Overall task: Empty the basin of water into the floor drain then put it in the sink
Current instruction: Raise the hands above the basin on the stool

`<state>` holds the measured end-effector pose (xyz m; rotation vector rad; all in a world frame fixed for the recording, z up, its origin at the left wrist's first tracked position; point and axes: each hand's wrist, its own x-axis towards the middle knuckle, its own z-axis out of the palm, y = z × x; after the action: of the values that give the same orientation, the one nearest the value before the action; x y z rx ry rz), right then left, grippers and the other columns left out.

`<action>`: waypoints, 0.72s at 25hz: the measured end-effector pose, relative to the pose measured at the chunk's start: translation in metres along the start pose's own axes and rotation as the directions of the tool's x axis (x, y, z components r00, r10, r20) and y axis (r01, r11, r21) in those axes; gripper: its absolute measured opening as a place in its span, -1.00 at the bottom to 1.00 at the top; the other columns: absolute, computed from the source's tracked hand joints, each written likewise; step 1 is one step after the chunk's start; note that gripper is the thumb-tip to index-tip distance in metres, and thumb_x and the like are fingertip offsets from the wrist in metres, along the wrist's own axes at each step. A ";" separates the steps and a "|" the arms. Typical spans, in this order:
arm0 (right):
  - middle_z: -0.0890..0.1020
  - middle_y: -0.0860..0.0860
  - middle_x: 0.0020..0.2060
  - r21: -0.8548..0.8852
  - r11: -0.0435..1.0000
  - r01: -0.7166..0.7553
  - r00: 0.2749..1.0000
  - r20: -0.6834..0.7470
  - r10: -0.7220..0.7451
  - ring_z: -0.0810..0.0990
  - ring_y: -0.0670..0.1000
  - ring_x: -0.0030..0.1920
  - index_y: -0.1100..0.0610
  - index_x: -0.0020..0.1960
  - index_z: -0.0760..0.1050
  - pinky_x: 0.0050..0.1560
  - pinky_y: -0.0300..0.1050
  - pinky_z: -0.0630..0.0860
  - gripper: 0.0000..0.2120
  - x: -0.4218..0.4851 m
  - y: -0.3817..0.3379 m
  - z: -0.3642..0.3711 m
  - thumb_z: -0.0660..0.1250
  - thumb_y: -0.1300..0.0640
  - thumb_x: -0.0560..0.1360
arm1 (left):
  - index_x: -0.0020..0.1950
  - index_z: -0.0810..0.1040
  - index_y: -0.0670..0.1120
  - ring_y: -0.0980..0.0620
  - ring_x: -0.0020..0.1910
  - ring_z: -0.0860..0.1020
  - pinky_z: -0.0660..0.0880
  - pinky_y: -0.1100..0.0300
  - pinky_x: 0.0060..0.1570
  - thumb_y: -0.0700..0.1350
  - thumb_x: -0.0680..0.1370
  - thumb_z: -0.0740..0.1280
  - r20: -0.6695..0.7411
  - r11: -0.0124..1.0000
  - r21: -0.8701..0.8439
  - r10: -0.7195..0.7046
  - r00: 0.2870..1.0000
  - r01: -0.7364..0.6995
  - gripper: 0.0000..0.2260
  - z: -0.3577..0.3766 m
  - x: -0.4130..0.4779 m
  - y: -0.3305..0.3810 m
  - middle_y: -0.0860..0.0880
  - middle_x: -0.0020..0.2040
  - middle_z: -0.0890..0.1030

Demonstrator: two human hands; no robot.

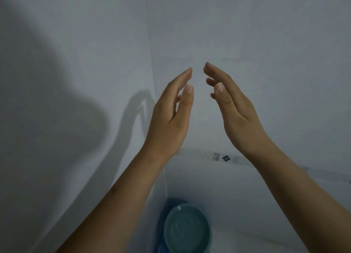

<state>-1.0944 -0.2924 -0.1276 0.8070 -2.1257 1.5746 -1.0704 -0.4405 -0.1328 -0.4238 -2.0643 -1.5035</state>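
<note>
You haven't started: your left hand (171,116) and right hand (233,108) hang raised before the wall (76,43), each grip apart and empty. The basin (187,230) sits low on the floor (247,195), untouched. Next, I judge, reach down and take its rim level.

The single head camera looks forward and down at a corner of pale grey walls (247,34), close behind the raised fingers (187,76); the floor lies far below them.
</note>
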 end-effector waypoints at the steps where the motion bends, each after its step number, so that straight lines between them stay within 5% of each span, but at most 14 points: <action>1: 0.38 -0.27 0.46 -0.007 1.000 -0.017 1.000 -0.002 0.017 0.37 -0.26 0.42 -0.08 0.54 0.25 0.43 -0.04 0.38 -0.49 0.004 0.010 0.007 0.02 -0.20 0.63 | 0.52 0.34 0.04 0.31 0.40 0.36 0.30 0.42 0.33 0.10 0.68 0.07 0.009 1.000 -0.010 -0.001 1.000 0.001 -0.58 0.000 0.007 -0.011 0.15 0.47 0.42; 9: 0.41 -0.17 0.47 0.008 0.992 -0.126 0.992 -0.012 0.126 0.38 -0.19 0.44 0.00 0.54 0.28 0.46 0.01 0.36 -0.49 0.041 0.083 0.037 0.02 -0.15 0.65 | 0.50 0.36 0.01 0.30 0.39 0.38 0.33 0.34 0.36 0.08 0.69 0.08 0.034 0.991 -0.066 -0.114 0.993 0.116 -0.59 0.014 0.038 -0.099 0.12 0.47 0.43; 18: 0.43 -0.11 0.45 0.061 0.924 -0.377 0.925 0.062 0.374 0.40 -0.15 0.44 0.04 0.53 0.30 0.46 0.03 0.35 -0.53 -0.021 0.186 0.066 0.02 -0.09 0.68 | 0.49 0.39 0.01 0.25 0.39 0.40 0.33 0.21 0.40 0.11 0.66 0.09 0.053 0.908 -0.059 -0.412 0.910 0.414 -0.57 0.063 -0.035 -0.196 0.10 0.44 0.47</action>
<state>-1.1951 -0.3108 -0.2980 0.4794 -2.3792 1.8428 -1.1648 -0.4425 -0.3191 -0.0349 -2.2360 -1.8230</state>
